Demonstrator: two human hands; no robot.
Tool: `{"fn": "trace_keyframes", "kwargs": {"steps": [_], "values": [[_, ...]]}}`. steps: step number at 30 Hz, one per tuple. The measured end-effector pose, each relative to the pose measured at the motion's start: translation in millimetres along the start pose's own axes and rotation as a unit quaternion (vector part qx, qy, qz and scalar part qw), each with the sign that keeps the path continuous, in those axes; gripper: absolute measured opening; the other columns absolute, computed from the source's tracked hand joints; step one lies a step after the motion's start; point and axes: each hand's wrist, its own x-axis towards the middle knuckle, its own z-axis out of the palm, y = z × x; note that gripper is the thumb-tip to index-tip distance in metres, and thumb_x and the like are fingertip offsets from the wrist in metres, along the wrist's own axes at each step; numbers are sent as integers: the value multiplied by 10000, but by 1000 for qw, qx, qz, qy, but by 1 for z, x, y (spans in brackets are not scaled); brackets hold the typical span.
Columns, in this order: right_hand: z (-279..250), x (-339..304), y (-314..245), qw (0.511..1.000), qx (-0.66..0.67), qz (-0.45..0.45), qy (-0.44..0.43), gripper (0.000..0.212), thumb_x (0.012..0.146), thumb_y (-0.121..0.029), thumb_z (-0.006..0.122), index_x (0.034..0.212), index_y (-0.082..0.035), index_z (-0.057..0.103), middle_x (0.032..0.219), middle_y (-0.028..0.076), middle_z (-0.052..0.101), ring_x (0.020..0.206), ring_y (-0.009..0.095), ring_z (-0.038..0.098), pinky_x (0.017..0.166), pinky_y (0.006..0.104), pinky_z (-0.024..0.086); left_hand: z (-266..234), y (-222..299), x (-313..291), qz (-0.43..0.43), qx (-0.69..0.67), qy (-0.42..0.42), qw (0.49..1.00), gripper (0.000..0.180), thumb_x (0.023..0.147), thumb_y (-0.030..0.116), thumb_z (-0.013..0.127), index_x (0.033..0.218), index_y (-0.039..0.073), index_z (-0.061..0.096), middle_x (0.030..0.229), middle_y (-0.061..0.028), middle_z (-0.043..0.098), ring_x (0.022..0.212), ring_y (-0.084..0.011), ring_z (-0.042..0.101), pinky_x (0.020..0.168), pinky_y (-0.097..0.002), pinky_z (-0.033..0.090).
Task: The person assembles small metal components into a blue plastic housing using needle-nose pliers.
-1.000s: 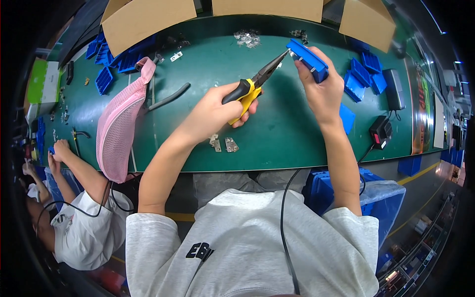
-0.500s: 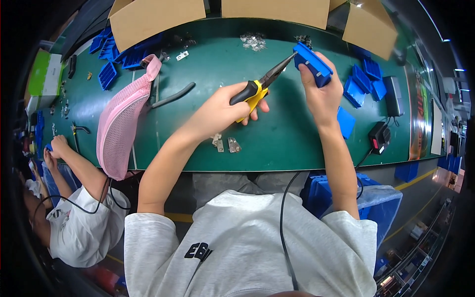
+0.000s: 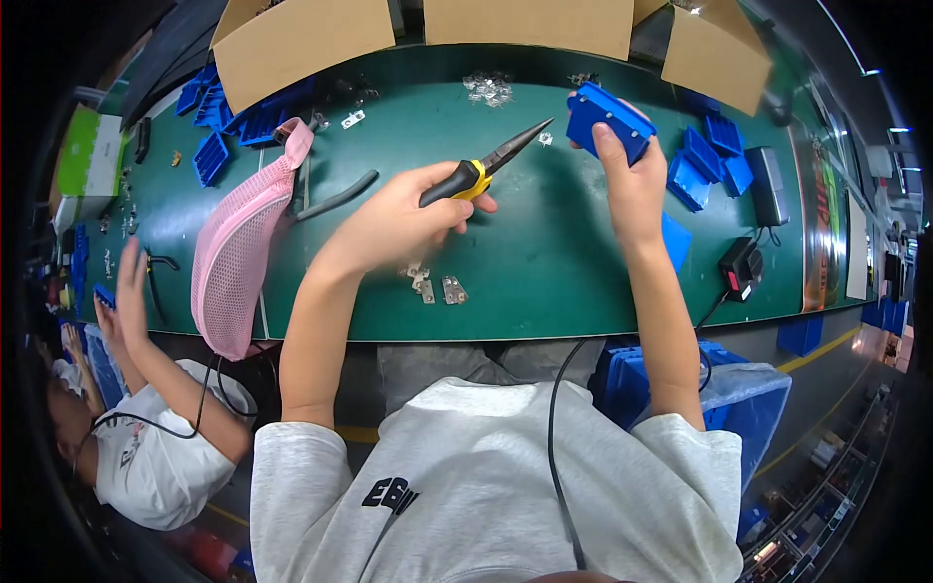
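My left hand is closed round the black-and-yellow handles of long-nose pliers. The jaws point up and to the right and look closed, with nothing visible at their tip. A blue plastic case is gripped in my right hand, thumb on its face. Small metal bits show along one edge of that case. A gap separates the plier tip from the case. On the green table, small metal plates lie near the front edge, below my left hand. A tiny metal piece rests beside the plier tip.
A pink mesh pouch lies to the left. Cardboard boxes line the back, with a pile of small metal parts before them. Blue cases and a black device are at right. A co-worker sits at left.
The pliers have drawn back left and down from the blue case, which has turned to show more of its flat face. At left, the co-worker's hand has lifted.
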Motion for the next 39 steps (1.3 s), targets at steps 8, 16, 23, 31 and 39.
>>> {"fn": "trace_keyframes", "kwargs": {"steps": [8,16,23,31,39], "values": [[6,3,-21,952,230,163,-116,676,925,-461,363,1335,76,346,1315,253,455,1148,346,522,875,427,487,-8,-11,7,91,155,263,948,387,851,160,572,1199,-6,535,1032,-66,638,791,-110,528,736,-248,456],[7,-5,-4,821,443,322,-161,645,944,-478,233,1293,41,388,1357,270,396,945,289,509,737,358,430,-12,-39,28,153,428,425,782,476,762,185,679,1184,5,553,1073,-146,584,984,-327,527,870,-401,414],[14,-12,4,716,548,389,-189,544,932,-426,427,1255,11,430,1255,225,468,945,274,503,771,346,455,-15,-48,31,97,502,463,724,500,766,290,707,1193,68,569,1107,-112,559,1061,-294,475,927,-416,327],[28,-29,16,844,432,316,-29,425,897,-182,592,1244,-22,406,1221,189,492,1093,297,530,939,380,456,32,-25,29,320,237,218,891,283,881,214,600,1092,26,592,924,-113,597,797,-229,566,689,-301,458],[48,-38,11,976,197,81,-36,553,854,-75,647,1289,-19,309,1247,134,412,1101,186,476,932,304,430,45,-25,23,163,-21,168,972,317,851,247,657,1035,10,555,833,-14,569,726,-65,493,659,-225,432]]}}
